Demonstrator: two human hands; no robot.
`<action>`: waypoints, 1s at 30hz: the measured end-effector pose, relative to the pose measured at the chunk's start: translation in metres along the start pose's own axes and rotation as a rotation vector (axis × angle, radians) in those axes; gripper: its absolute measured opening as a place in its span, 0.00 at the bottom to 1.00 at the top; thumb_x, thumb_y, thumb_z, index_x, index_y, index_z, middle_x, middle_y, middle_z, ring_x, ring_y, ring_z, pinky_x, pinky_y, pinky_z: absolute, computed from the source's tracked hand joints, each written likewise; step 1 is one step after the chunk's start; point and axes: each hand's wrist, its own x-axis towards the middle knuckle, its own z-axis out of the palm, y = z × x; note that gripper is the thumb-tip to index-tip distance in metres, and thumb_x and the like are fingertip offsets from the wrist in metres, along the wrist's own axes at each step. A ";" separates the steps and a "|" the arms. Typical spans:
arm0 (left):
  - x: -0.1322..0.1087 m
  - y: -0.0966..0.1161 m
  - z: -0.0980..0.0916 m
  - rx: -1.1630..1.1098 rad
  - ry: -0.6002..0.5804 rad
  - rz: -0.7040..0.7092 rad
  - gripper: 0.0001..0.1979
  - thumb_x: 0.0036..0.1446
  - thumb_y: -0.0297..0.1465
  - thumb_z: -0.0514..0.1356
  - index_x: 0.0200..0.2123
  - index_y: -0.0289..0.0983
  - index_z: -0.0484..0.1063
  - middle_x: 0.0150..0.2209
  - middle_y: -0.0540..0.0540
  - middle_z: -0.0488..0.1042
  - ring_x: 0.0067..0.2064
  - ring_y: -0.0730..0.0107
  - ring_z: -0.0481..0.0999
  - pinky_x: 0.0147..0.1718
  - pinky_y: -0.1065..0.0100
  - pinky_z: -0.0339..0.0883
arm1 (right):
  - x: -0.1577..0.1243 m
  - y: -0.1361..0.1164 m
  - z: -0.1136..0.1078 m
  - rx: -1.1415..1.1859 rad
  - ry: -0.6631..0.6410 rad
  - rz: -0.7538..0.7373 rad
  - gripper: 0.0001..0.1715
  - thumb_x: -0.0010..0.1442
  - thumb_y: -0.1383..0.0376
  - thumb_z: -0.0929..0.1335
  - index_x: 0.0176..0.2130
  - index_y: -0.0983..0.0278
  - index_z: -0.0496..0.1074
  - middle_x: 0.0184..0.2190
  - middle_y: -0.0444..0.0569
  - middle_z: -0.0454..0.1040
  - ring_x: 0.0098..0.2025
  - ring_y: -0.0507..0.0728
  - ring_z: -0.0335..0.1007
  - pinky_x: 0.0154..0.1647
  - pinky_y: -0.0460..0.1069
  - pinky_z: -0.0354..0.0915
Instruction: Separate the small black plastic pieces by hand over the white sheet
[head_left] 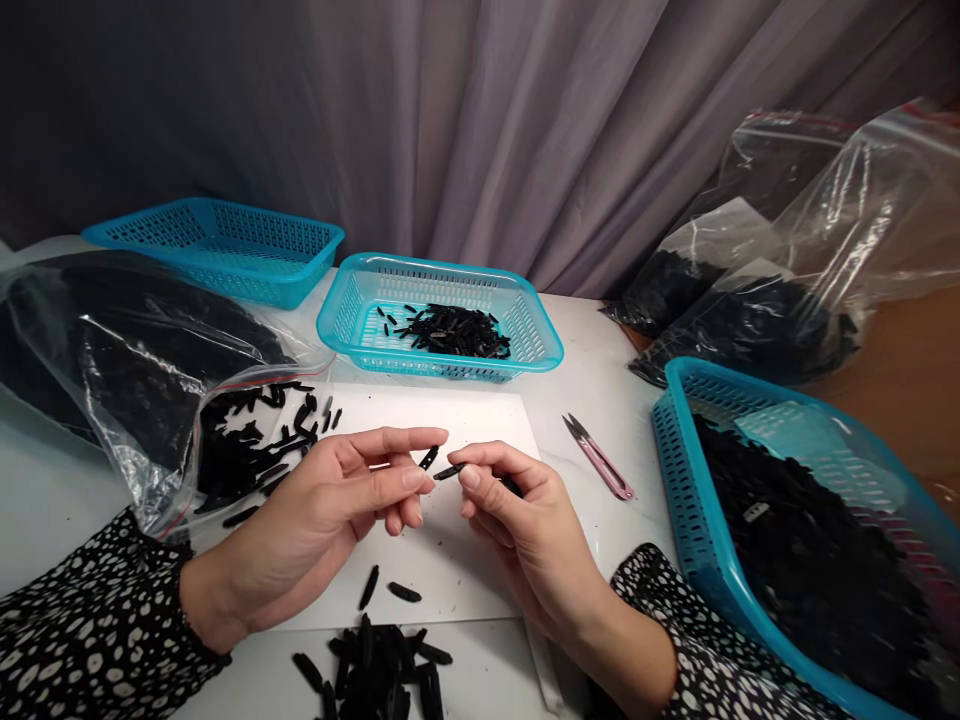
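My left hand (pixel 330 510) and my right hand (pixel 517 520) meet over a white sheet (pixel 457 560) on the table. The left fingers pinch a small black plastic piece (pixel 428 458). The right thumb and forefinger pinch another slim black piece (pixel 448 471), and more black shows inside that hand. The two pieces nearly touch. Below the hands lies a loose pile of black pieces (pixel 375 665) at the table's near edge. Both sleeves are black with white spots.
A turquoise basket (pixel 525 330) behind the sheet holds some black pieces. A second basket (pixel 679 480) at right is full of them; a third (pixel 217 245) stands back left. Pink thread snips (pixel 600 460) lie right of the sheet. Clear bags of black pieces sit left (pixel 150 370) and right (pixel 757 300).
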 end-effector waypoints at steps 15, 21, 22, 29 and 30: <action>0.005 -0.004 -0.002 0.161 0.007 0.166 0.12 0.48 0.28 0.73 0.37 0.39 0.80 0.29 0.53 0.69 0.29 0.80 0.65 0.27 0.79 0.63 | 0.000 0.000 0.001 0.008 -0.010 0.001 0.41 0.49 0.47 0.74 0.50 0.73 0.68 0.22 0.40 0.62 0.17 0.34 0.44 0.18 0.36 0.40; 0.005 -0.006 -0.001 0.316 0.016 0.192 0.11 0.48 0.29 0.72 0.36 0.37 0.76 0.28 0.53 0.68 0.31 0.77 0.67 0.29 0.76 0.63 | -0.001 0.002 -0.001 -0.005 -0.019 0.001 0.41 0.50 0.47 0.73 0.52 0.73 0.67 0.22 0.39 0.62 0.18 0.33 0.43 0.18 0.36 0.40; 0.005 -0.006 -0.001 0.337 0.017 0.198 0.12 0.48 0.29 0.72 0.36 0.37 0.76 0.28 0.53 0.67 0.32 0.77 0.67 0.30 0.76 0.63 | -0.001 0.002 -0.001 -0.006 -0.021 0.001 0.42 0.50 0.46 0.73 0.52 0.73 0.67 0.22 0.40 0.62 0.18 0.34 0.42 0.18 0.36 0.40; 0.006 -0.008 -0.003 0.349 0.000 0.180 0.13 0.49 0.31 0.72 0.37 0.37 0.74 0.29 0.53 0.67 0.32 0.78 0.67 0.31 0.76 0.64 | -0.001 0.002 0.001 -0.015 -0.014 0.006 0.43 0.49 0.45 0.74 0.51 0.73 0.67 0.22 0.40 0.62 0.18 0.34 0.43 0.18 0.36 0.40; 0.006 -0.008 -0.003 0.335 -0.008 0.175 0.13 0.50 0.31 0.72 0.38 0.37 0.74 0.29 0.53 0.67 0.32 0.78 0.66 0.30 0.77 0.63 | -0.001 0.001 0.001 -0.010 -0.013 0.006 0.44 0.48 0.45 0.74 0.51 0.73 0.67 0.22 0.40 0.62 0.18 0.34 0.42 0.18 0.36 0.40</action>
